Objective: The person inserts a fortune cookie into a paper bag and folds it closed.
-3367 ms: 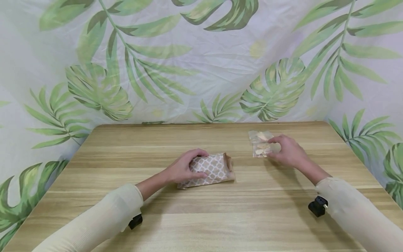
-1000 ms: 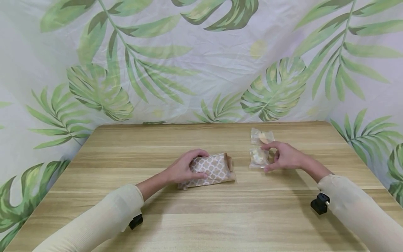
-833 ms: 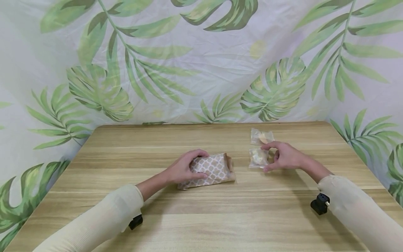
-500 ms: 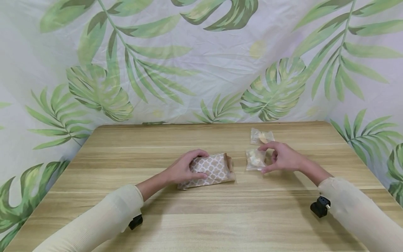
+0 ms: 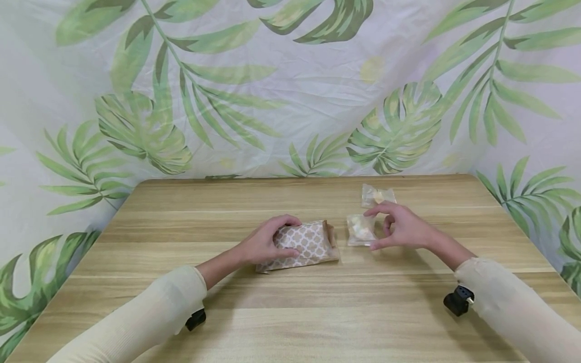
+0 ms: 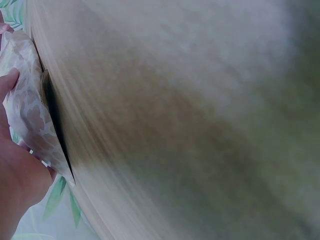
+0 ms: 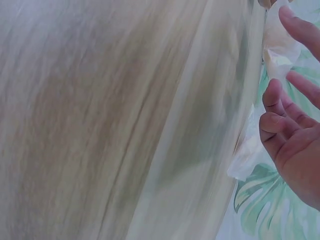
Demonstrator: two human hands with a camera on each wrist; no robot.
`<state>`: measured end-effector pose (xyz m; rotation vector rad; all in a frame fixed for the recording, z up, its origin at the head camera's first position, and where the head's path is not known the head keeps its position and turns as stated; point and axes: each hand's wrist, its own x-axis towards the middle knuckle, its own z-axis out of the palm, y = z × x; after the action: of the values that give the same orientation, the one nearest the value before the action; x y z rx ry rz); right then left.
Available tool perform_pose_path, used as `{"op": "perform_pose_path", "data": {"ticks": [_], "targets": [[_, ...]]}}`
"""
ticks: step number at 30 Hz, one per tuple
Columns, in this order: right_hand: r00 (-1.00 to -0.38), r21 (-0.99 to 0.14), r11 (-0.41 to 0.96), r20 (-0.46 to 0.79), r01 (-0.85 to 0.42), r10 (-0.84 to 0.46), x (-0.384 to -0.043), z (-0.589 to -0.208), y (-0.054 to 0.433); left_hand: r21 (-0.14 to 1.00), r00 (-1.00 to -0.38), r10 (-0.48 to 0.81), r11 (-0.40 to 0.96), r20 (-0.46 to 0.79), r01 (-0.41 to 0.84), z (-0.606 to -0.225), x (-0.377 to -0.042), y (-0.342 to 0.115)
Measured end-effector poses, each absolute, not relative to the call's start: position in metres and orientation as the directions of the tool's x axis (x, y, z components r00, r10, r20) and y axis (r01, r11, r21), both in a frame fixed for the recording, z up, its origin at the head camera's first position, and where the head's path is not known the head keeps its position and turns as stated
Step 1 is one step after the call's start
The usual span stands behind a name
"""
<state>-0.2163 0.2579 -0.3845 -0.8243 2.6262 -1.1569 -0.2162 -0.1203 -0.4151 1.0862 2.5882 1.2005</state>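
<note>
My left hand (image 5: 268, 241) grips a brown paper bag (image 5: 308, 239) with a white lattice pattern, fingers over the far side and thumb on the near side. The bag lies on its side, its mouth facing right. To the right of that mouth, a small clear plastic packet (image 5: 360, 229) with pale pieces inside is held at its right edge by my right hand (image 5: 401, 227), between thumb and forefinger. The right wrist view shows this packet (image 7: 280, 37) by the fingertips, other fingers curled. The left wrist view catches the bag (image 6: 30, 110) at its left edge.
A second clear packet (image 5: 379, 195) lies just behind my right hand, near the back of the wooden table (image 5: 317, 312). A leaf-printed cloth (image 5: 290, 101) hangs behind the table's back edge. Black wrist cameras (image 5: 458, 301) sit under both sleeves.
My right hand has separated the near packet from the other one and slid it left toward the bag's mouth. My left hand and the bag have stayed in place.
</note>
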Motion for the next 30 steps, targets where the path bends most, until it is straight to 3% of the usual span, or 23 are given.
{"op": "perform_pose_path", "data": {"ticks": [8, 23, 30], "targets": [[-0.82, -0.69, 0.553, 0.102, -0.466, -0.563, -0.212, -0.382, 0.248, 0.693, -0.745, 0.637, 0.445, 0.2, 0.567, -0.416, -0.216, -0.12], [-0.714, -0.706, 0.424, 0.165, -0.567, -0.68, -0.209, -0.375, 0.231, 0.7, -0.743, 0.636, 0.432, 0.21, 0.568, -0.415, -0.216, -0.12], [-0.678, -0.644, 0.451, 0.147, -0.618, -0.72, -0.213, -0.372, 0.226, 0.704, -0.742, 0.637, 0.428, 0.209, 0.566, -0.416, -0.216, -0.12]]}}
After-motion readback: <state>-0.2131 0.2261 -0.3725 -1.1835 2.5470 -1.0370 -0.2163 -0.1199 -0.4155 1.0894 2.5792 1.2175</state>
